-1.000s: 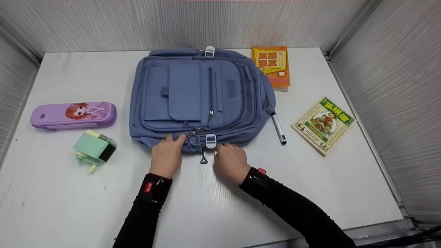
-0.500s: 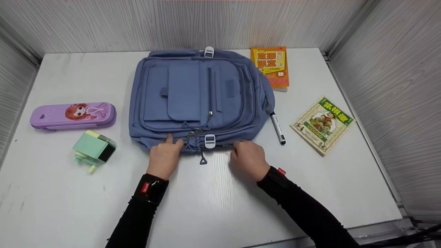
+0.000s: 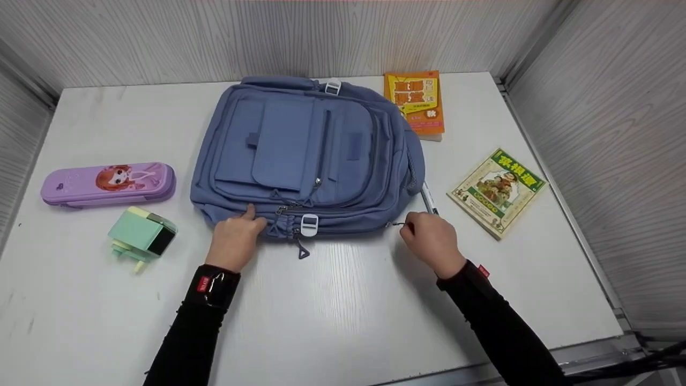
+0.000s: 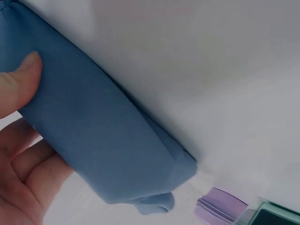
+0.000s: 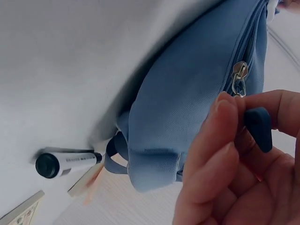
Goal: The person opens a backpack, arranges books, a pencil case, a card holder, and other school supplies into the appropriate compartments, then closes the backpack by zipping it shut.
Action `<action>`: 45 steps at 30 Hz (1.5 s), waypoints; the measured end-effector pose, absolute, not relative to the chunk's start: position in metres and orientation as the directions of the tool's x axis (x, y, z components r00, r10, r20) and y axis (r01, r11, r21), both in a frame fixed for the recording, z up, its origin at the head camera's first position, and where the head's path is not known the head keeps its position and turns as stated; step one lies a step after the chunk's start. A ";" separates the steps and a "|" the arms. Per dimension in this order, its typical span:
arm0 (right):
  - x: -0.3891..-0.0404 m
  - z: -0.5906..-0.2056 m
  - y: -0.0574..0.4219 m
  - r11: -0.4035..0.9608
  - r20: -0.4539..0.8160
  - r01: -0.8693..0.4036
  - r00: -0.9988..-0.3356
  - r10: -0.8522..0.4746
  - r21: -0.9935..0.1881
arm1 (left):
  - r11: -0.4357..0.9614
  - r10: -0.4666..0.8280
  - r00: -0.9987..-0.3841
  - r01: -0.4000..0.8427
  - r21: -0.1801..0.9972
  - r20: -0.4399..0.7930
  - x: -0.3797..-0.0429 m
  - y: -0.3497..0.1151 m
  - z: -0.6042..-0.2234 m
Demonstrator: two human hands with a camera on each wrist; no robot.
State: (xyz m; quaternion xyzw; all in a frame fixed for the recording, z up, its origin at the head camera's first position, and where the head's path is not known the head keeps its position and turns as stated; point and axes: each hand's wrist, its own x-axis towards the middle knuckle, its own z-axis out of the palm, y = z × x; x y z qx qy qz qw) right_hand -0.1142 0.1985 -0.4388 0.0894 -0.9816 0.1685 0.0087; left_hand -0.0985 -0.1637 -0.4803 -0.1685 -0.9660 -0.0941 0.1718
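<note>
From the head view, I see a blue backpack (image 3: 289, 145) lying on a white table (image 3: 327, 321). The left hand (image 3: 234, 241) grips its near side. The right hand (image 3: 431, 244) is just past its round end, by a marker (image 3: 428, 197).

In the left wrist view, the thumb presses soft, finely ribbed cloth, fingers behind. That should help stop any sliding.

In the right wrist view, the right hand pinches the zipper pull (image 5: 259, 129), smooth and drop-shaped, below a shiny metal slider (image 5: 240, 70). Pulling low, along the curve, seems best.
</note>
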 end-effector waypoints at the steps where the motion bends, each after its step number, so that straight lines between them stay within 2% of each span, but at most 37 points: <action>1: -0.115 -0.438 0.200 0.926 0.050 -0.179 -0.984 -0.172 -0.332 | 0.922 0.298 -0.883 0.364 0.129 0.364 -0.100 -0.167 -0.481; 7: -0.124 -0.429 0.207 0.925 0.082 -0.178 -0.984 -0.159 -0.336 | 0.902 0.309 -0.888 0.387 0.191 0.339 -0.107 -0.184 -0.483; 13: -0.128 -0.425 0.210 0.921 0.123 -0.171 -0.983 -0.136 -0.351 | 0.897 0.230 -0.930 0.317 0.308 0.288 -0.113 -0.196 -0.477; 18: -0.124 -0.426 0.209 0.916 0.100 -0.150 -0.988 -0.121 -0.371 | 0.900 0.174 -0.978 0.205 0.385 0.114 -0.110 -0.187 -0.459; 22: -0.122 -0.426 0.208 0.914 0.105 -0.147 -0.988 -0.116 -0.377 | 0.889 0.130 -0.991 0.118 0.442 0.003 -0.106 -0.164 -0.444; 27: -0.119 -0.426 0.205 0.908 0.099 -0.149 -0.988 -0.120 -0.390 | 0.855 0.166 -0.981 0.195 0.481 0.103 -0.098 -0.116 -0.436; 30: -0.117 -0.427 0.202 0.904 0.102 -0.157 -0.987 -0.126 -0.398 | 0.851 0.240 -0.954 0.296 0.433 0.180 -0.095 -0.085 -0.436; 33: -0.115 -0.427 0.200 0.899 0.105 -0.165 -0.986 -0.133 -0.406 | 0.857 0.310 -0.929 0.366 0.362 0.204 -0.094 -0.056 -0.438; 38: -0.114 -0.426 0.195 0.886 0.110 -0.186 -0.982 -0.153 -0.425 | 0.893 0.353 -0.911 0.396 0.214 0.213 -0.094 -0.018 -0.448; 41: -0.113 -0.426 0.193 0.881 0.106 -0.197 -0.980 -0.168 -0.431 | 0.919 0.342 -0.886 0.385 0.086 0.314 -0.095 -0.003 -0.458; 45: -0.113 -0.428 0.191 0.874 0.106 -0.213 -0.977 -0.185 -0.437 | 0.935 0.324 -0.814 0.352 -0.033 0.482 -0.102 0.006 -0.470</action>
